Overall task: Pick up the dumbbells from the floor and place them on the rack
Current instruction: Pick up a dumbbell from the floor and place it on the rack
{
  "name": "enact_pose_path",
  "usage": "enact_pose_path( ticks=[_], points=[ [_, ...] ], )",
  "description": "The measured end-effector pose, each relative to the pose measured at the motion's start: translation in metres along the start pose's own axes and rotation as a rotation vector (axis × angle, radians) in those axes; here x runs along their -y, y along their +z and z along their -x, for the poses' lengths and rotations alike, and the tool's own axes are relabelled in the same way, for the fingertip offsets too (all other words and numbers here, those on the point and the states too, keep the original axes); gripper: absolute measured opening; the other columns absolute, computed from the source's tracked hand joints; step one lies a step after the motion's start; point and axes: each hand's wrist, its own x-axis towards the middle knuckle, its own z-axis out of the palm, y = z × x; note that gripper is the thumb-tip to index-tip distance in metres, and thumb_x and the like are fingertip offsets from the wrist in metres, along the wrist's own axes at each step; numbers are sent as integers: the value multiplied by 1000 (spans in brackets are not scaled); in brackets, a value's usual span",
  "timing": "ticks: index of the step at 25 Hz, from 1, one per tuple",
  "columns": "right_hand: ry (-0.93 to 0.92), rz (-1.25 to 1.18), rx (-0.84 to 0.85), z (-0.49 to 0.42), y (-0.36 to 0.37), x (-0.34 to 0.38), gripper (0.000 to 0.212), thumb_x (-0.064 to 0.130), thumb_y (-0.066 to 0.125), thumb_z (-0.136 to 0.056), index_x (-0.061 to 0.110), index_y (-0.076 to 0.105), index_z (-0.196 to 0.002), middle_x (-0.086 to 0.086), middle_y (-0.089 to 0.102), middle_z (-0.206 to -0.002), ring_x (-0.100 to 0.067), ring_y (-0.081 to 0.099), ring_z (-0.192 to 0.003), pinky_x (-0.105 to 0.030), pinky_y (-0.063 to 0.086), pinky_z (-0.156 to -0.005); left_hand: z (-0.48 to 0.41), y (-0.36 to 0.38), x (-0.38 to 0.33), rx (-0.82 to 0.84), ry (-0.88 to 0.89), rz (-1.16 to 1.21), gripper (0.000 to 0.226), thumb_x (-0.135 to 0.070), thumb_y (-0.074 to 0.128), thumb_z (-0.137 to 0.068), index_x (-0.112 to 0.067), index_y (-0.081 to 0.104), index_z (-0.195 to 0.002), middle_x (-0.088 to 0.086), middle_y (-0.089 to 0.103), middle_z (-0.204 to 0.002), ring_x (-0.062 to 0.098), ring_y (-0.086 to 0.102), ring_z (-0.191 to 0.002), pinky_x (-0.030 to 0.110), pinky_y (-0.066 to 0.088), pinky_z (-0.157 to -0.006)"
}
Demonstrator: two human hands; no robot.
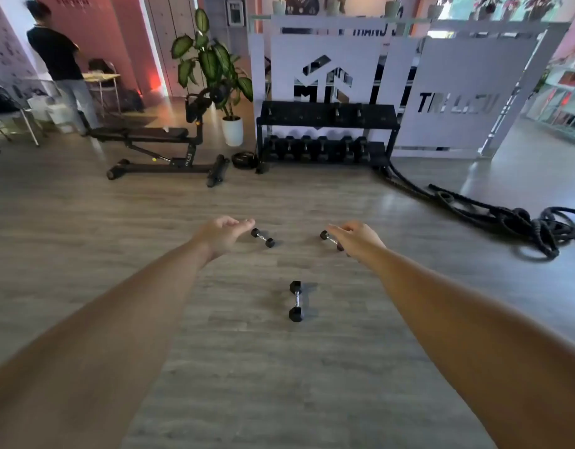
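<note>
Black hex-headed chrome-handled near dumbbell (295,301) lies with its long axis pointing at the black two-tier rack (326,132); left hand (226,234) and right hand (357,238) are unclenched, grasping nothing.

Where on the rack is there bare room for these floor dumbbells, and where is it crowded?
The rack has most room on its top shelf: only a few small dumbbells sit right of its centre, and the left stretch looks bare. The bottom shelf is packed end to end with larger dumbbells. The floor between both hands and the rack is open.
</note>
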Motion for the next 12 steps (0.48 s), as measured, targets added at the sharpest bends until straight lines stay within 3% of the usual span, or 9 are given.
enact_pose_path(
  ticks=[3,6,9,12],
  points=[
    [79,-52,28,-37,29,18,66,69,54,-83,13,71,-112,-2,72,-95,-24,67,-83,-36,47,-70,-55,-15,8,31,-21,8,58,-75,64,-79,-25,71,-109,1,68,-117,23,64,-110,36,44,-91],
    [70,-36,83,-75,53,31,53,66,55,-87,13,62,-89,-4,63,-87,-21,59,-76,-36,42,-69,-108,-17,16,73,-37,28,61,-76,64,-77,-24,71,-108,2,68,-110,23,63,-107,35,44,-86],
    [88,-60,92,-136,64,47,50,66,57,-86,16,61,-88,0,60,-81,-19,56,-75,-35,43,-70,-169,-15,18,67,-46,33,56,-69,66,-83,-18,72,-106,-1,65,-95,25,63,-105,34,42,-81],
    [64,-79,108,-205,76,57,45,64,57,-84,19,58,-83,0,57,-78,-19,53,-72,-35,40,-69,-230,-11,17,88,-76,6,59,-73,63,-82,-21,70,-108,-3,67,-110,24,63,-107,38,43,-86]
  ],
)
